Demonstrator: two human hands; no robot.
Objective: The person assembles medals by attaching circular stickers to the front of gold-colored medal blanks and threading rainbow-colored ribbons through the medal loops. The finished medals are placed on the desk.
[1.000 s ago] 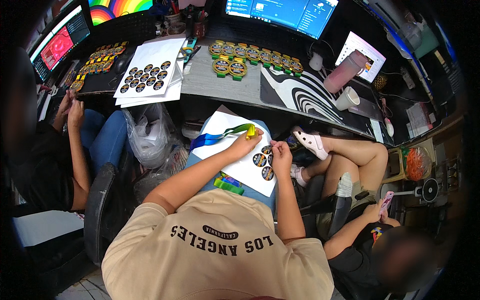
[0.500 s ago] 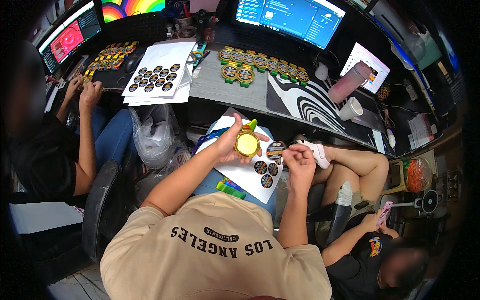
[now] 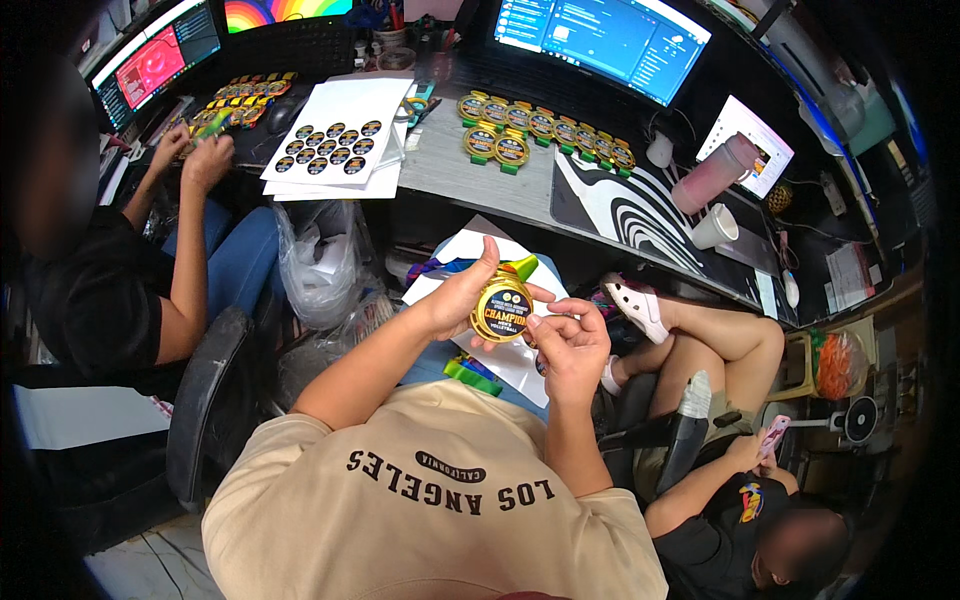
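Observation:
My left hand (image 3: 455, 300) is closed round a gold medal (image 3: 481, 322), thumb up along its side. A round black sticker (image 3: 505, 311) with gold and white print lies over the medal's face. At the sticker's lower right edge, the thumb and finger of my right hand (image 3: 572, 345) are pinched together. The medal's ribbon (image 3: 522, 267) shows green and yellow above it, and a blue-purple stretch lies to the left. Beneath my hands a white sheet (image 3: 480, 240) rests on my lap; my right hand hides most of its stickers. A green and blue ribbon (image 3: 470, 373) lies nearer my waist.
Rows of finished-looking medals (image 3: 540, 125) lie on the desk, left of a striped mat (image 3: 620, 200). White sheets with round stickers (image 3: 345, 105) overhang the desk edge. A paper cup (image 3: 716, 228) and pink tumbler (image 3: 712, 175) stand right. People sit on both sides.
My right hand has brought the round sticker left onto the medal's bare gold face. The co-worker at the left now holds up a green ribbon.

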